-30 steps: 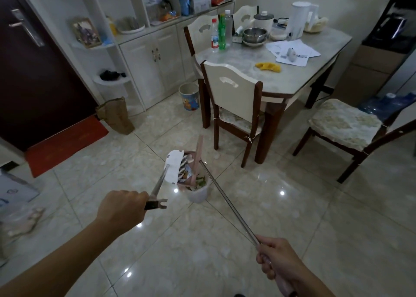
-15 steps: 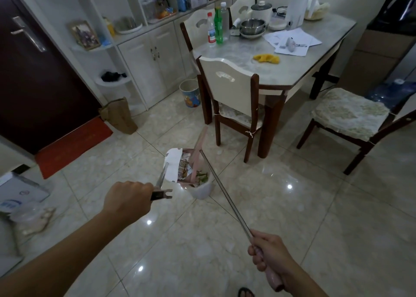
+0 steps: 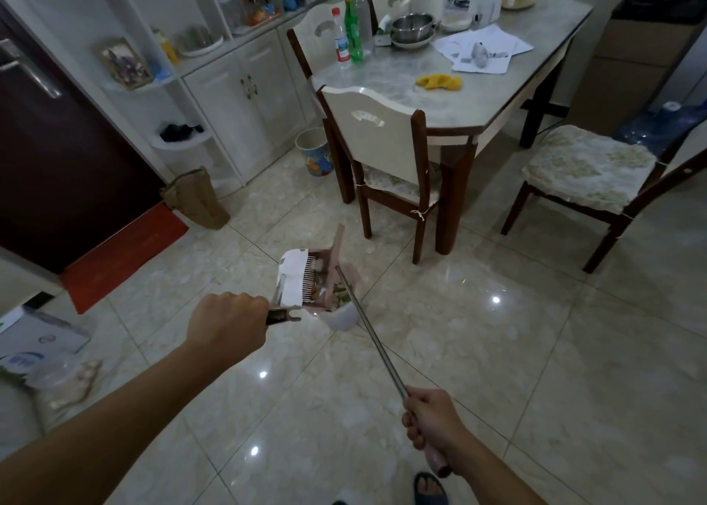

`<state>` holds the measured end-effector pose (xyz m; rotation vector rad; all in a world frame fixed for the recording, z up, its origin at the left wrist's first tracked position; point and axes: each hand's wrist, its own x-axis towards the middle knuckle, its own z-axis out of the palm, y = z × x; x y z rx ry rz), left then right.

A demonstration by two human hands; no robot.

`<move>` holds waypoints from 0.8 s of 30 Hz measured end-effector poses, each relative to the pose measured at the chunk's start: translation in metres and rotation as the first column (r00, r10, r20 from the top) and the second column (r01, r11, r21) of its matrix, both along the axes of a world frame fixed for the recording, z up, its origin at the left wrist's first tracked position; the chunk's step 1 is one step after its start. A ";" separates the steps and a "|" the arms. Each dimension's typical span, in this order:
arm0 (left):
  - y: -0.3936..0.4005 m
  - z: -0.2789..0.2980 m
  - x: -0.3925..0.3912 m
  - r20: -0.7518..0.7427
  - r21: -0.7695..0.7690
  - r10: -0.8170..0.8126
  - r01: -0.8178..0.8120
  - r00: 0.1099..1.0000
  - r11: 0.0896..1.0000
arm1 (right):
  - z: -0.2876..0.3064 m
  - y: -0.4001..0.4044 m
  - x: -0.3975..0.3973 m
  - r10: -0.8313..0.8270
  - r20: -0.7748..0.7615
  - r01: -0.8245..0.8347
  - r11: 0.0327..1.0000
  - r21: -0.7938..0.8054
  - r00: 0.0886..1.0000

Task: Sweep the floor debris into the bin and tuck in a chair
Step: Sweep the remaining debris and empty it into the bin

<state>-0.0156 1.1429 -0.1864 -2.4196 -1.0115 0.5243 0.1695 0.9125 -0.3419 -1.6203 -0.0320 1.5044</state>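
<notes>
No label or writing can be read anywhere. The left hand (image 3: 227, 326) is clenched around the dark grip of a white long-handled dustpan (image 3: 294, 282), tipped over a small white plastic bin (image 3: 343, 317) on the tiled floor (image 3: 497, 370). The right hand (image 3: 434, 420) grips the pink end of a broom with a thin steel shaft (image 3: 369, 330); its long axis runs up and left from the hand, head inside the bin among the debris. Compared with a second ago, both hands sit closer in and the view has shifted toward the marble tabletop (image 3: 493, 95). The cushioned wooden chair (image 3: 585, 175) stands pulled out, well apart from the tabletop's right edge.
</notes>
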 end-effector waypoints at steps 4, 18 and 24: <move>-0.003 0.000 0.008 -0.028 -0.003 -0.043 0.042 0.999 0.999 | -0.003 -0.009 -0.003 -0.015 0.019 0.015 1.000 0.002 1.000; -0.015 -0.006 0.041 -0.086 -0.056 -0.156 0.151 0.984 0.987 | -0.006 -0.018 -0.008 -0.052 -0.092 0.055 0.998 0.040 0.994; -0.013 -0.004 0.047 -0.118 -0.042 -0.176 0.172 0.977 0.984 | -0.007 -0.015 -0.008 -0.047 -0.051 0.049 0.998 0.046 0.998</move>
